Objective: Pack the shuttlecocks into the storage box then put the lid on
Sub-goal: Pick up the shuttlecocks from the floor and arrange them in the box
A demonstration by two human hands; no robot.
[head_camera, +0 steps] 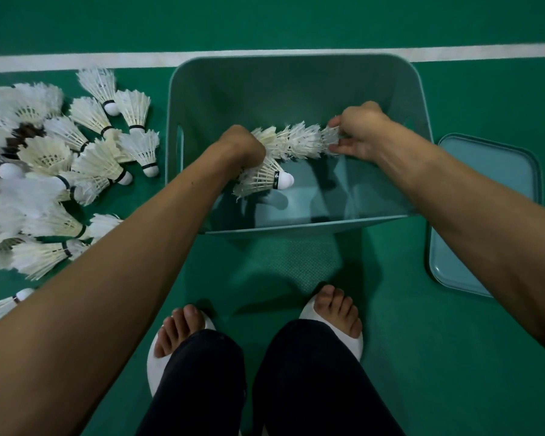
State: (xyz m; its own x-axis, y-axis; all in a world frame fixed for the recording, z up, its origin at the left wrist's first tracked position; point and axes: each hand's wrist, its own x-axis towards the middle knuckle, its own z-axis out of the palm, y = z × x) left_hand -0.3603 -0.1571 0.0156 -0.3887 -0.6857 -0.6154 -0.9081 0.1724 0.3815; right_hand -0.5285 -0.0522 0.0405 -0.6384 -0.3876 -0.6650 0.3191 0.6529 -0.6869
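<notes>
Packing is under way: a row of shuttlecocks (296, 141) is held inside the box (296, 89), its ends grasped by the fingers (339, 149) of the left hand (243, 146) and right hand (359, 130). Next it should be laid down, then the floor pile (60, 171) fetched.

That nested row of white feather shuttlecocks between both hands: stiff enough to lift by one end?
Probably not: the nested row of white feather shuttlecocks looks slightly curved between the left hand and right hand, so it may sag or come apart. Frayed feather edges suggest it crushes easily.
</notes>
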